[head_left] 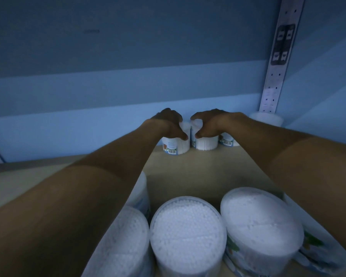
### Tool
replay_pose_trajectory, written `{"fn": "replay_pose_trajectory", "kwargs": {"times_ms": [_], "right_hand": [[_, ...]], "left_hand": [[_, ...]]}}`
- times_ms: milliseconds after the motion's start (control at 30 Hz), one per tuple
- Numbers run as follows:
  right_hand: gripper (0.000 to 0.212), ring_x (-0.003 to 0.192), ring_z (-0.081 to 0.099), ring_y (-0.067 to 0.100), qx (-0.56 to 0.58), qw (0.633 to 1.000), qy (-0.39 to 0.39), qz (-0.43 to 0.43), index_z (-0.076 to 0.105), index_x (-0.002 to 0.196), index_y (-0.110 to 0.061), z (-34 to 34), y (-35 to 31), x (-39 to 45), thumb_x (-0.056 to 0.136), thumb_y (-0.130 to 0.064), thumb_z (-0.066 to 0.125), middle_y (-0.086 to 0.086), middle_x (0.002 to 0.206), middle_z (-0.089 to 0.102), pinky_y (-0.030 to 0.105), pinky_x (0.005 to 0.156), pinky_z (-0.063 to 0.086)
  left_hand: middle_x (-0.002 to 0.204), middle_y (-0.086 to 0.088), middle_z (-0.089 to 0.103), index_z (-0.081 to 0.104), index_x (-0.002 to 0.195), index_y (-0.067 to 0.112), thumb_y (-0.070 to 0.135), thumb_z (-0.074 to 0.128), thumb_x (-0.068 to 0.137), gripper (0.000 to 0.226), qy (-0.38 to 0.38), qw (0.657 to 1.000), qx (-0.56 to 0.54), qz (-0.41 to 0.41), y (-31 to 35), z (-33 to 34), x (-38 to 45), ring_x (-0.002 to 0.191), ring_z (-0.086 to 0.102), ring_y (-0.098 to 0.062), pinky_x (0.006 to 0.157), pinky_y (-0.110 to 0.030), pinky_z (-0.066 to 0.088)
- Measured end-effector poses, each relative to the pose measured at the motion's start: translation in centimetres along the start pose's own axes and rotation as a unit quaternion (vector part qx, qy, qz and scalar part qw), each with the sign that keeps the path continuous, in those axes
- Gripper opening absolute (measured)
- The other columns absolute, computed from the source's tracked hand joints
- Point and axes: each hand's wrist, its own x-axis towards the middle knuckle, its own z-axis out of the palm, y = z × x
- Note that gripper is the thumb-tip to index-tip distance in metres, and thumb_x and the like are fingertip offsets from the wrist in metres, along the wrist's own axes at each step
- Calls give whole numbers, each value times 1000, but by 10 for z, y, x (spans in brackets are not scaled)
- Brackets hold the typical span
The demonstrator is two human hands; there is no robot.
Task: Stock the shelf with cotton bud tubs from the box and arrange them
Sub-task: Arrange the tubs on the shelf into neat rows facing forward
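Both my arms reach deep into the shelf. My left hand (169, 123) grips the top of a clear cotton bud tub (175, 145) standing at the back wall. My right hand (209, 124) grips the lid of a second tub (206, 142) right beside it; the two tubs nearly touch. A third tub (227, 140) stands just right of my right hand, partly hidden by my wrist. Several more tubs (188, 234) full of white cotton buds stand in a row at the shelf's front, close under the camera.
The tan shelf board (198, 172) lies between the back tubs and the front row. A blue back wall (108, 120) closes the shelf. A perforated metal upright (276, 76) runs up at the right, with another white tub (267, 118) at its foot.
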Motion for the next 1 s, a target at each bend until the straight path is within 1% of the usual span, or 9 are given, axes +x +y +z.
{"fn": "replay_pose_trajectory", "kwargs": {"times_ms": [100, 200, 467, 567, 700, 733, 800, 933, 1000], "right_hand": [[72, 137, 41, 27, -8, 1000, 13, -1, 23, 155, -32, -4, 0, -3, 95, -42, 60, 2, 157, 35, 35, 106, 39], [69, 135, 43, 27, -7, 1000, 3, -7, 26, 155, -29, -7, -1, -7, 96, -38, 61, 3, 155, 37, 34, 102, 43], [69, 135, 43, 26, 30, 999, -7, -12, 31, 153, -34, -12, -2, -30, 93, -36, 65, 2, 158, 32, 32, 95, 48], [68, 134, 44, 26, 41, 999, -10, -15, 34, 151, -36, -11, -2, -45, 92, -37, 66, 0, 157, 33, 33, 96, 51], [67, 134, 45, 25, 37, 999, -5, -26, 39, 148, -38, -10, 0, -63, 88, -40, 70, -2, 157, 36, 34, 103, 46], [67, 132, 47, 25, 42, 999, -7, -27, 41, 146, -39, -9, 0, -67, 86, -40, 71, -3, 156, 37, 34, 101, 48], [66, 126, 51, 24, 57, 998, -14, -25, 44, 143, -42, -10, 0, -78, 84, -41, 74, -3, 152, 41, 32, 87, 52], [61, 119, 52, 21, 60, 998, -27, -25, 48, 138, -43, -16, -1, -102, 82, -45, 73, -4, 146, 46, 27, 73, 47], [59, 109, 51, 18, 55, 998, -31, -29, 50, 136, -43, -19, -3, -113, 82, -46, 73, -6, 143, 47, 22, 61, 41]], "left_hand": [[150, -5, 40, 43, 146, 23, 51, 74, 80, 79, -7, 1000, 0, 4, -1, -4, -2, 138, 38, -22, 107, -33, 37], [150, -3, 41, 43, 146, 23, 52, 74, 80, 78, -12, 1000, -2, 5, 0, -6, -5, 138, 38, -22, 106, -32, 37], [153, -1, 37, 42, 147, 25, 58, 69, 82, 77, -55, 998, 36, 5, 9, -19, -25, 139, 37, -21, 108, -33, 36], [150, -1, 38, 44, 146, 25, 55, 73, 80, 78, -73, 997, 31, 1, 14, -23, -38, 133, 43, -23, 104, -34, 46], [139, -1, 49, 52, 140, 24, 53, 82, 69, 83, -95, 995, 1, -12, 18, -27, -53, 114, 59, -24, 87, -37, 59], [136, -2, 53, 54, 138, 23, 51, 84, 67, 82, -101, 995, -6, -15, 19, -29, -57, 109, 62, -24, 85, -36, 60], [130, -3, 58, 56, 136, 20, 47, 86, 67, 80, -118, 992, -28, -20, 23, -33, -67, 104, 65, -25, 84, -36, 61], [130, -6, 55, 56, 135, 16, 36, 89, 67, 78, -163, 983, -71, -36, 29, -41, -88, 106, 65, -29, 85, -38, 60], [132, -6, 53, 56, 136, 14, 34, 89, 67, 79, -178, 981, -69, -42, 31, -43, -96, 105, 66, -30, 86, -38, 60]]}}
